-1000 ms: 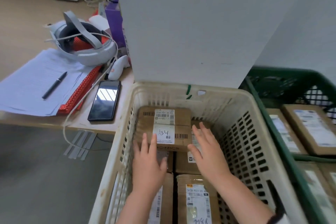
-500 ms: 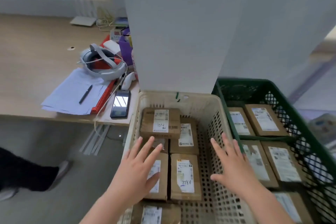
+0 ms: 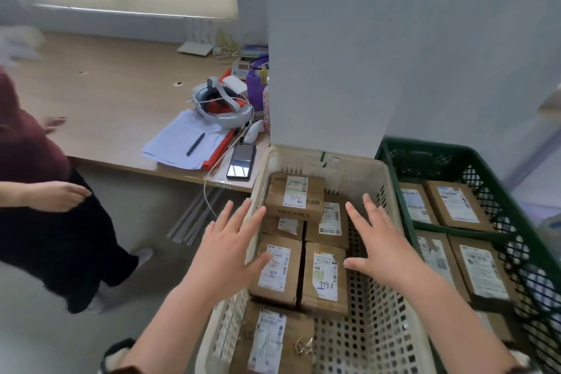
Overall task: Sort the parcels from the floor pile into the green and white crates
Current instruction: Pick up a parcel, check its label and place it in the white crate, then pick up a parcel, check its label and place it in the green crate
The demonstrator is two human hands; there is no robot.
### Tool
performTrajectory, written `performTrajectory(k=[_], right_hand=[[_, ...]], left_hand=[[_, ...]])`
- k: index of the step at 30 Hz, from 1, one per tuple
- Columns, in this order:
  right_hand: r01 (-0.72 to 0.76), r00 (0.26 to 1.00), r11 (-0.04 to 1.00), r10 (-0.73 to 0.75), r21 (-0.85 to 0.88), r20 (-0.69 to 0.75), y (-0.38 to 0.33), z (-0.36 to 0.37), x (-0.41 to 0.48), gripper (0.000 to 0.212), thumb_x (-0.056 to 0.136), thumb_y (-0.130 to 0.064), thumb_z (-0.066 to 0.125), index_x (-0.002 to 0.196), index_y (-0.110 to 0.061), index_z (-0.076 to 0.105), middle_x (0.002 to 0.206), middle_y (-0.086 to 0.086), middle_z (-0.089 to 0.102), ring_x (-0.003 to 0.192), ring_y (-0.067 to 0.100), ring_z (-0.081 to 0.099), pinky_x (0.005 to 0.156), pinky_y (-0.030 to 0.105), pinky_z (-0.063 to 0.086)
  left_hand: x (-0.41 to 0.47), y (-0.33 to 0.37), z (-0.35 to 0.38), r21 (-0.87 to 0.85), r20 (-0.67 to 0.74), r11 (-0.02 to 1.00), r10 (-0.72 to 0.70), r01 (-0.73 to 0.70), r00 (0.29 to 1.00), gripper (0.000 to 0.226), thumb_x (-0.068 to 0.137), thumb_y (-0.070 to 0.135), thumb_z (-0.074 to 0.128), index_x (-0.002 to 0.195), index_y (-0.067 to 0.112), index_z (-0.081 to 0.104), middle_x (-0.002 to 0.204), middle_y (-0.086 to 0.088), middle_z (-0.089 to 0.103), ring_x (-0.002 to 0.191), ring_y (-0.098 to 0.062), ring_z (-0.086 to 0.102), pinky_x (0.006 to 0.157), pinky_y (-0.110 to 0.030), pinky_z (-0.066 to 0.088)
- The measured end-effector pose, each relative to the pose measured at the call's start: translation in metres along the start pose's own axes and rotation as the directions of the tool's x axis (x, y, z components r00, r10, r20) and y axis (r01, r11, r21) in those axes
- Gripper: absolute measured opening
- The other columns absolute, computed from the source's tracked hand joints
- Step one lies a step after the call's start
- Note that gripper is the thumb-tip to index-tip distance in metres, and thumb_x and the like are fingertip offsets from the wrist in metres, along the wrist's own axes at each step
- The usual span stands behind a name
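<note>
Head view showed both grips apart, fingers straight and spread, holding nothing. My left grip (image 3: pixel 226 250) hung over the left rim of the white crate (image 3: pixel 291 155), with the thumb lying across the edge of the near-left parcel (image 3: pixel 277 270) as the camera saw it; I could not tell whether it touched. My right grip (image 3: pixel 383 249) hung over the right side of that crate, above its bare perforated floor.

Brown parcels lay packed along the crate's left half. The A34 parcel (image 3: pixel 296 198) sat on top of others at the far end, and the 7786 parcel (image 3: pixel 325 278) lay flat just beside the near-left one. To the right, touching the white crate, stood the green crate (image 3: pixel 425 146), with more labelled parcels (image 3: pixel 458 206) lying flat in its compartments.

On the surface (image 3: pixel 121 100) to the far left lay a phone (image 3: pixel 241 161), papers (image 3: pixel 179 146) with a pen (image 3: pixel 195 144) on them, and a white headset (image 3: pixel 223 108). Another person (image 3: pixel 24 146) in a dark red top stood at the left edge.
</note>
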State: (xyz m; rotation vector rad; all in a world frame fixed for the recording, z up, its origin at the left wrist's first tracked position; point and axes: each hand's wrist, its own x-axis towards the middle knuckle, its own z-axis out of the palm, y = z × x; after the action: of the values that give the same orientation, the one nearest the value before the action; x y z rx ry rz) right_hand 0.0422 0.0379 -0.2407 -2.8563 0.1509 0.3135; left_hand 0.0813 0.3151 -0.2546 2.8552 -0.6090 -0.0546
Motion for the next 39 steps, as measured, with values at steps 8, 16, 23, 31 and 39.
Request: performTrajectory(k=[8,16,23,31,39], right_hand=[[0.231,0.968,0.972,-0.234,-0.042,-0.095,-0.069,-0.029,-0.055,0.107,0.076,-0.054,0.068,0.146,-0.041,-0.012,0.15,-0.014,-0.031,0.145,0.01,-0.01,0.115,0.031,0.015],[0.556,0.831,0.831,-0.557,-0.029,-0.016,-0.205,0.022,-0.123,0.105,0.076,-0.055,0.068,0.148,-0.04,-0.007,0.15,-0.017,-0.027,0.146,0.012,-0.003,0.115,0.029,0.02],[0.835,0.514,0.54,-0.835,0.109,0.199,-0.365,0.078,-0.182,0.104,0.076,-0.053,0.069,0.148,-0.039,-0.005,0.155,-0.013,-0.021,0.147,0.014,-0.005,0.116,0.031,0.021],[0.994,0.044,0.081,-0.915,0.075,0.401,-0.509,0.138,-0.264,0.104,0.077,-0.057,0.065,0.149,-0.037,-0.007,0.157,-0.007,-0.021,0.147,0.019,-0.007,0.116,0.036,0.021],[0.888,-0.42,-0.454,-0.732,0.075,0.536,-0.574,0.205,-0.393,0.101,0.081,-0.063,0.055,0.149,-0.033,-0.014,0.157,-0.003,-0.023,0.147,0.025,-0.007,0.115,0.041,0.016]], left_hand=[[-0.09,-0.033,-0.031,-0.007,-0.111,0.998,-0.065,0.064,0.992,0.07,0.087,0.065,0.037,0.144,0.053,-0.001,0.159,0.01,-0.007,0.146,-0.021,-0.012,0.118,-0.047,0.012],[-0.287,-0.092,-0.062,-0.052,-0.21,0.926,-0.375,0.373,0.903,0.07,0.087,0.064,0.04,0.146,0.048,0.005,0.159,0.011,-0.003,0.146,-0.017,-0.007,0.116,-0.041,0.013],[-0.485,-0.127,-0.076,-0.128,-0.259,0.584,-0.8,0.802,0.541,0.086,0.085,0.063,0.044,0.134,0.051,-0.025,0.159,0.009,-0.006,0.146,-0.017,0.003,0.114,-0.039,0.017],[-0.629,-0.09,-0.066,-0.23,-0.264,0.111,-0.963,0.967,0.048,0.083,0.084,0.064,0.044,0.144,0.047,-0.012,0.16,0.004,-0.003,0.146,-0.02,0.005,0.116,-0.04,0.016],[-0.725,0.027,-0.029,-0.358,-0.195,-0.399,-0.852,0.844,-0.485,0.082,0.086,0.063,0.042,0.144,0.046,-0.013,0.16,0.004,-0.003,0.146,-0.02,0.006,0.114,-0.04,0.02]])
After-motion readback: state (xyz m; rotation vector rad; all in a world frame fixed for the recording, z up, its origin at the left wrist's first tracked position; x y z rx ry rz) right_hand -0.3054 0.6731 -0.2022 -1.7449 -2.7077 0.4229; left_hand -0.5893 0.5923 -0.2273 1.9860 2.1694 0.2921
